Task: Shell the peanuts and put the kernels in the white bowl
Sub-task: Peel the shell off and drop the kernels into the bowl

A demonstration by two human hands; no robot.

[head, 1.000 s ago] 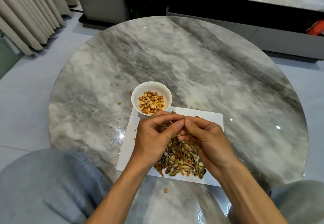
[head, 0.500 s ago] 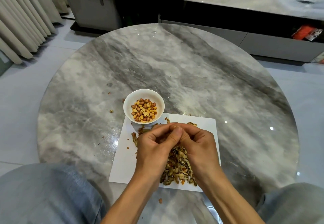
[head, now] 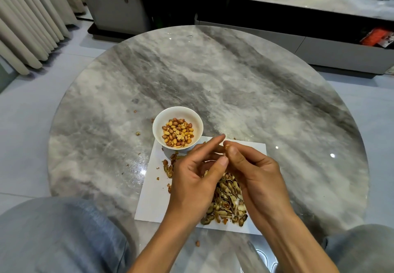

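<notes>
No text, label, brand, number or sign can be read anywhere in the head view. Some printing is seen on the orange and dark packaging (head: 377, 38) lying in the low cabinet's shelf at the far right, but it is too small and blurred for any letters to be made out. The white sheet (head: 153, 200) on the table (head: 234, 93) is seen to be blank, and the white bowl (head: 157, 133) is unmarked.

Peanut being shelled, kernels in the white bowl

A small peanut (head: 224, 147) sits pinched between both hands' fingertips. The round white bowl (head: 157, 133) stands upright just beyond, partly filled with tan and reddish kernels (head: 178, 131). A heap of split shells (head: 227, 200) lies beneath.
</notes>
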